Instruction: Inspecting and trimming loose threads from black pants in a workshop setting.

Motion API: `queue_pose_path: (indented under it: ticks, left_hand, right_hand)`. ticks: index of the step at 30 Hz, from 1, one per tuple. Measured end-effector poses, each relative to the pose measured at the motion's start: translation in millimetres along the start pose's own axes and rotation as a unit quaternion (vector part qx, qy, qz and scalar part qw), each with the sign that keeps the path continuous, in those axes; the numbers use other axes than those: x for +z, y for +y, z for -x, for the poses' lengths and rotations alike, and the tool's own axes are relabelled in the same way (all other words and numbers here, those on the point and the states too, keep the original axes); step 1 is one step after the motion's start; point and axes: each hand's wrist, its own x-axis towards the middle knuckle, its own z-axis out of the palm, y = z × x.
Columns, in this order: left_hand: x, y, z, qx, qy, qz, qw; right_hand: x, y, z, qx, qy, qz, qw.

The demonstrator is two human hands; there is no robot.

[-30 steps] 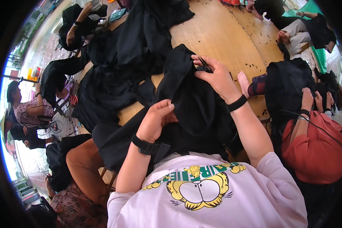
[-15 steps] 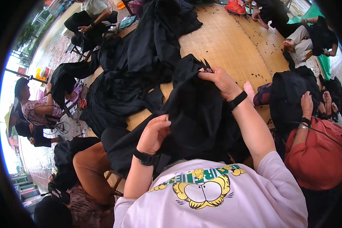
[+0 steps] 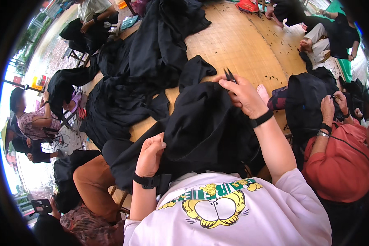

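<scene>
A large piece of black cloth [image 3: 205,119] lies bunched across my lap in soft folds. At its left edge my left hand [image 3: 150,152] is closed in a pinch, thumb against finger, gripping the fabric. My right hand [image 3: 244,95] is curled around small dark thread snips [image 3: 229,76]; their two pointed blades stick up past the thumb, slightly apart. The right fingertips are at the cloth's upper right edge, and whether they also grip it is hard to tell.
More black cloth [image 3: 123,98] is heaped ahead and to the left on the tan mat [image 3: 233,37], which carries scattered dark bits. Close on my right sits a person in a red top [image 3: 340,164] with cloth in hand. Other people sit around, and a red bag [image 3: 247,5] lies far off.
My left hand has moved a little left and down with the cloth edge. My right hand has shifted slightly right and down, with the snips standing more upright. The cloth between them is spread wider.
</scene>
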Motion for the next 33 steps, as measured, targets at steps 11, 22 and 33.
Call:
queue_pose_path:
  ticks: [11, 22, 33]
  left_hand:
    - [8.2, 5.7, 7.1, 0.018, -0.124, -0.137, 0.983]
    - [0.3, -8.2, 10.1, -0.013, -0.13, -0.215, 0.968]
    - [-2.6, -14.9, 11.2, -0.03, -0.111, -0.182, 0.977]
  right_hand:
    - [35.4, 4.2, 117.5, -0.08, -0.026, 0.175, 0.981]
    - [51.1, 36.2, 142.1, -0.059, 0.016, 0.322, 0.945]
    - [61.5, 44.5, 145.7, -0.114, 0.121, 0.256, 0.952]
